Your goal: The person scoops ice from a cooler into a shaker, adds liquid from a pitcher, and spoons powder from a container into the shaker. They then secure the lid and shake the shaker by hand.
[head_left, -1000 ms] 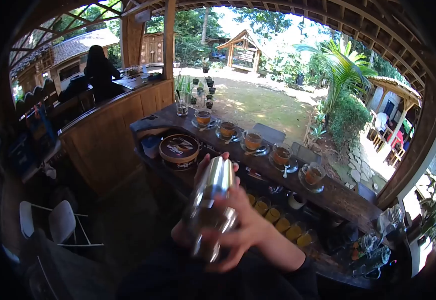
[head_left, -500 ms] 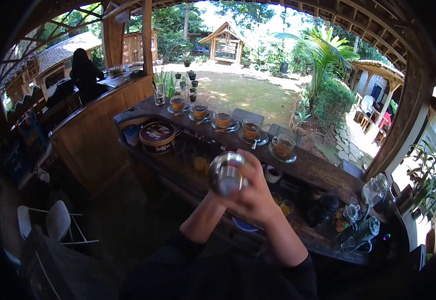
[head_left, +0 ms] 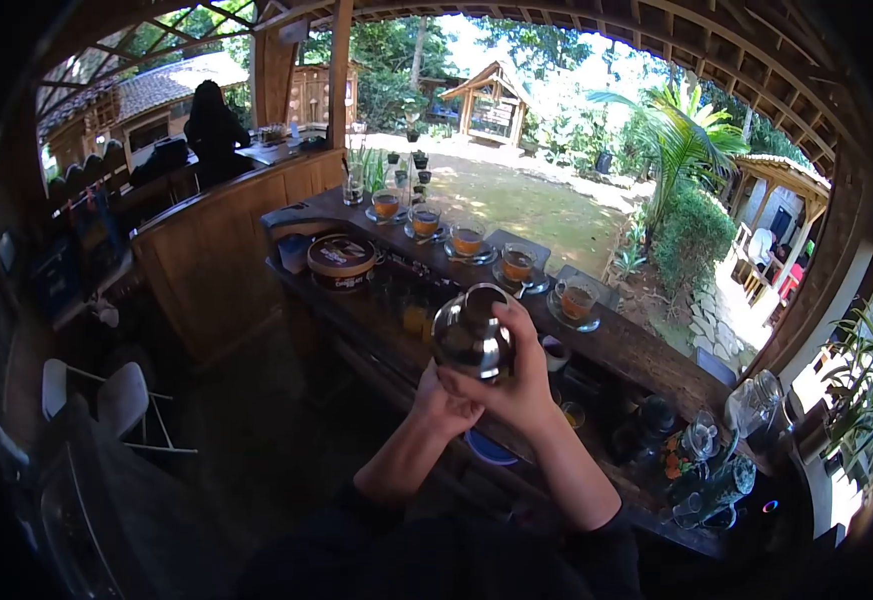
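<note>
A shiny metal cocktail shaker (head_left: 474, 335) is held up in front of me, over the near side of the dark wooden counter. My right hand (head_left: 521, 378) wraps around its right side, thumb and fingers closed on the metal. Beneath its lower end, my left hand (head_left: 448, 405) grips it from below, with its fingers partly hidden behind the right hand. Behind the shaker, several glass cups of amber drink stand on saucers along the raised ledge; the nearest cup (head_left: 575, 297) is to the right.
A round brown tub (head_left: 341, 262) sits at the counter's left end. Glass jars (head_left: 754, 402) and a patterned glass pitcher (head_left: 731, 482) crowd the right end. Folding chairs (head_left: 121, 400) stand at lower left. A person (head_left: 216, 135) is at another counter behind.
The shaker, blurred and tilted before, is now sharper, with its narrower end upward. Both hands still hold it. My view has turned slightly left, so the surroundings sit further right.
</note>
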`<state>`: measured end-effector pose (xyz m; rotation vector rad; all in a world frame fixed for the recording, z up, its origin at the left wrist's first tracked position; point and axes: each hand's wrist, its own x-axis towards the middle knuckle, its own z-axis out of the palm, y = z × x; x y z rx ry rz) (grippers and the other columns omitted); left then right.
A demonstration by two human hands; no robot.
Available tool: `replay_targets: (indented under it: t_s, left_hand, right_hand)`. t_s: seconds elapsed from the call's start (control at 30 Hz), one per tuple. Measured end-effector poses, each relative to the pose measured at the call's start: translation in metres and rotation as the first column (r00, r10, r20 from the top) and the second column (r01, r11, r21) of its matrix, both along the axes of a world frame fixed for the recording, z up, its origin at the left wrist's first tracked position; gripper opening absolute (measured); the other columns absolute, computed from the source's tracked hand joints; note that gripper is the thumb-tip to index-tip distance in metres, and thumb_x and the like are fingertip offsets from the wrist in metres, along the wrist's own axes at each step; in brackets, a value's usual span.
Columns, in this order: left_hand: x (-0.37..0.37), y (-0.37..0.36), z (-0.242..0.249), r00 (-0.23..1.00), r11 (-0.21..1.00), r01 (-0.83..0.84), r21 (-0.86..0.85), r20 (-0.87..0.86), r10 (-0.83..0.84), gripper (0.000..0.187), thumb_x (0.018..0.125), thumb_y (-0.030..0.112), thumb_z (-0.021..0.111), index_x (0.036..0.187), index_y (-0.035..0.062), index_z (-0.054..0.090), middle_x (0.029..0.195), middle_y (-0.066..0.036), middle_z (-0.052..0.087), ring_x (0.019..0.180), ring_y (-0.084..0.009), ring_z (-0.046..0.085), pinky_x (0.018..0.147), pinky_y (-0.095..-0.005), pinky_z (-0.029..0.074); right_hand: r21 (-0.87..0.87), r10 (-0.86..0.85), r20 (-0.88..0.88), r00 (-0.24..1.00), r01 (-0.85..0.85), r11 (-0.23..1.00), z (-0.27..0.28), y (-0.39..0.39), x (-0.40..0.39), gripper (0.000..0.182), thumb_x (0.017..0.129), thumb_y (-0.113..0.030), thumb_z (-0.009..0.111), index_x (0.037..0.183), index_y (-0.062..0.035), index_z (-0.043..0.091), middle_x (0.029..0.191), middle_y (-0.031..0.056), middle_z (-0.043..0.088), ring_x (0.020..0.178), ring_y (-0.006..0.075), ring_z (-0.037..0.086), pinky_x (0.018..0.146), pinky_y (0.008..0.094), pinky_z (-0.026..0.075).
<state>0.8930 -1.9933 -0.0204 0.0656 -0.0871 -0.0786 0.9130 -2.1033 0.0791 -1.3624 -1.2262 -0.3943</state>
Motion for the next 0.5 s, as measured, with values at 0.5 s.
replay_targets:
  t_s: [0.5]
  left_hand:
    - [0.045, 0.052, 0.009, 0.725, 0.903, 0.429, -0.020, 0.603, -0.332, 0.045, 0.093, 0.052, 0.038, 0.128, 0.0249, 0.046, 0.126, -0.007, 0.038, 0.103, -0.0307, 0.043, 0.087, -0.0459, 0.042]
  right_hand:
    - [-0.089, 0.067, 0.610, 0.789, -0.016, 0.996, 0.020, 0.026, -0.010, 0.056, 0.064, -0.014, 0.073, 0.109, -0.0390, 0.051, 0.122, 0.0007, 0.051, 0.113, 0.0375, 0.047, 0.091, 0.0530, 0.040]
